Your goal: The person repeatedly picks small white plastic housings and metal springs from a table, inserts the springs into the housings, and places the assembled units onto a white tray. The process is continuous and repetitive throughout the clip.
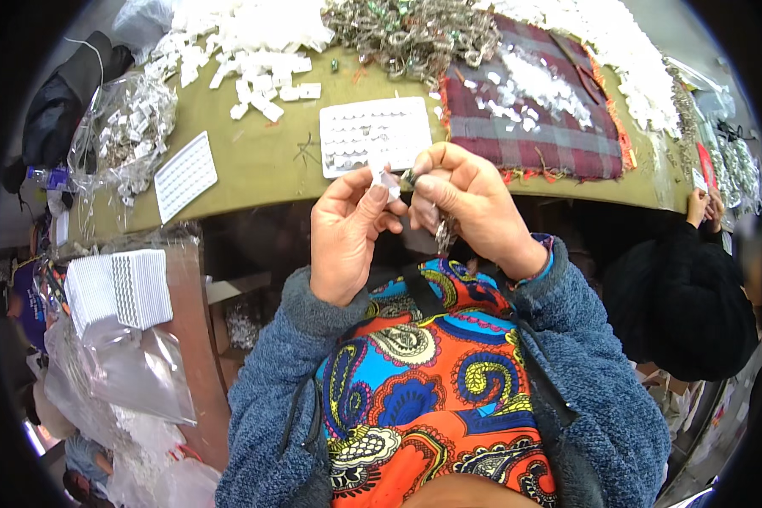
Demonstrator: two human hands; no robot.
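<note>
So, I'm watching remotely, left hand [345,237] pinching a small translucent white piece [388,180], right hand [474,203] pinching a grey metallic chain [445,234], both near-side of a white rectangular card [421,135].

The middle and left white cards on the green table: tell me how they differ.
The middle card looks broader in this view than the left card. The middle card lies roughly square to the view; the left card is turned at a steeper slant. The left hand overlaps the middle card's lower edge, while the left card shows whole. Both are white with rows of small marks.
</note>
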